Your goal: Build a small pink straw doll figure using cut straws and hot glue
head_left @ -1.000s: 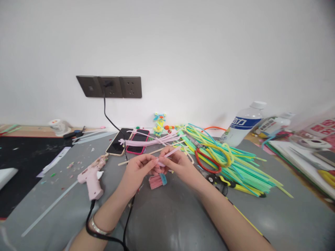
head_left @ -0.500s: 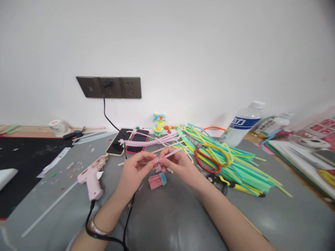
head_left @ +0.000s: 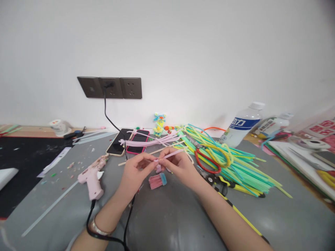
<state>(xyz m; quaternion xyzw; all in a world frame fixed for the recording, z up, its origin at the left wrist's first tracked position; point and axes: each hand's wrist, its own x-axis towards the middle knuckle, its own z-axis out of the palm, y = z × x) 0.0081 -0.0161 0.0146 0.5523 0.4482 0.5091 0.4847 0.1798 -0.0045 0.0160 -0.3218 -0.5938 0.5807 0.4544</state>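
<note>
My left hand and my right hand meet near the middle of the view, both pinching a pale pink pipe cleaner. Its longer end sticks out up and right past my right fingers. A small lilac piece shows just below the fingertips; whether it is joined to the strip cannot be made out. Below the hands, a small pink bundle with a blue end lies on the grey mat.
A pink glue gun with a black cord lies left, near two phones. Behind the hands are lilac pipe cleaners. Rightward lie green pipe cleaners, red-and-yellow scissors, yellow-black pliers and a bottle.
The fingertips of both hands have drawn closer over the pink pipe cleaner, and its free end has tilted slightly flatter. More of a yellow-black handle shows beside my right forearm.
</note>
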